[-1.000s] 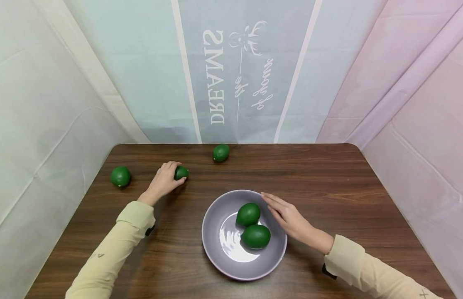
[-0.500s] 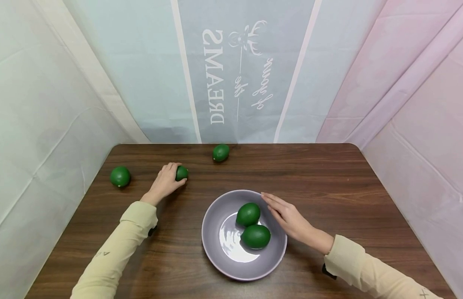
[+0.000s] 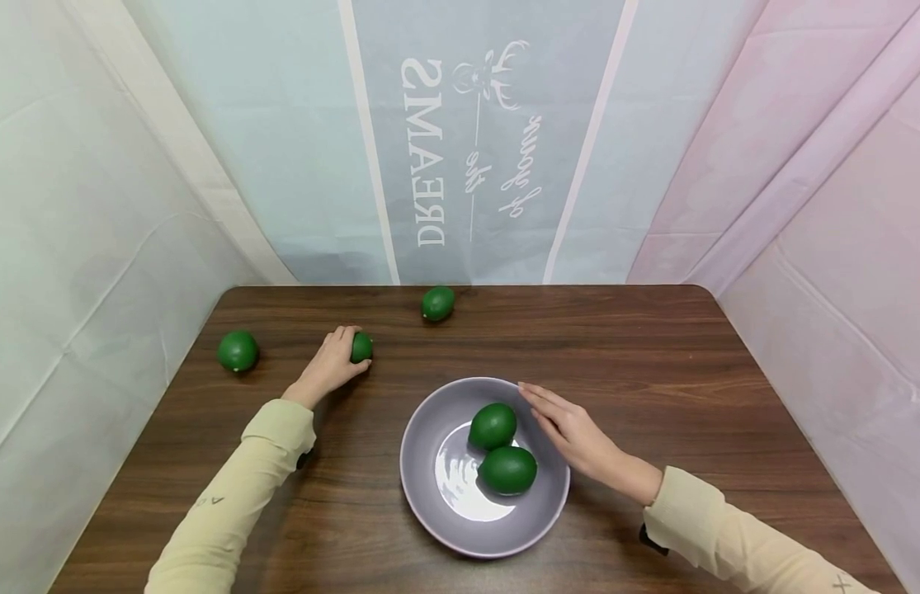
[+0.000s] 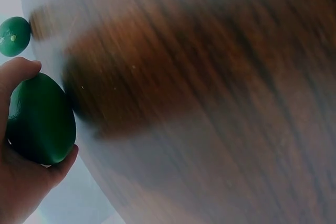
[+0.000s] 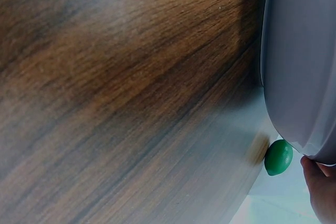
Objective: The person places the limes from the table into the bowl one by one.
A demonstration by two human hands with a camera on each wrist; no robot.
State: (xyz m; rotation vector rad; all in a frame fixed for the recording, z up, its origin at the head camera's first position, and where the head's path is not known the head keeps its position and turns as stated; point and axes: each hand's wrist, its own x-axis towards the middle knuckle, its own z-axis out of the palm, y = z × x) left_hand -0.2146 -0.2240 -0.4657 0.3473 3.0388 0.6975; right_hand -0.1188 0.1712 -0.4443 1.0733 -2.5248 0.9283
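Pale cloth walls (image 3: pixel 281 165) stand around the place on three sides, soft and with fold lines; the left one is whitish, the back one is light blue with straight white bands, mirrored white letters and a drawn deer head, and pink tones come in at the right. Before them lies a wooden table (image 3: pixel 653 355), dark brown, with long streaked grain, a slight shine and rounded far corners.

Two pale yellow-green sleeves (image 3: pixel 244 487), of fabric and folded at the cuff, reach over it from the near side. The round bowl (image 3: pixel 445 412) is grey-purple and smooth, with a thin rim and a glossy bottom that reflects white light. The right hand (image 3: pixel 578 437) rests with straight fingers along the bowl's right rim, and it grasps nothing. The left hand (image 3: pixel 329 361) grips a lime, its thumb and fingers bent around the fruit.

All the limes are green, oval and smooth. Inside the bowl are a rear lime (image 3: pixel 493 426) and a front lime (image 3: pixel 507 470), close together right of its centre. The leftmost lime (image 3: pixel 238 351) sits near the table's left edge, the far lime (image 3: pixel 437 304) close to the back edge, and the held lime (image 3: pixel 361 347) between these two, somewhat nearer to the person than the far one.
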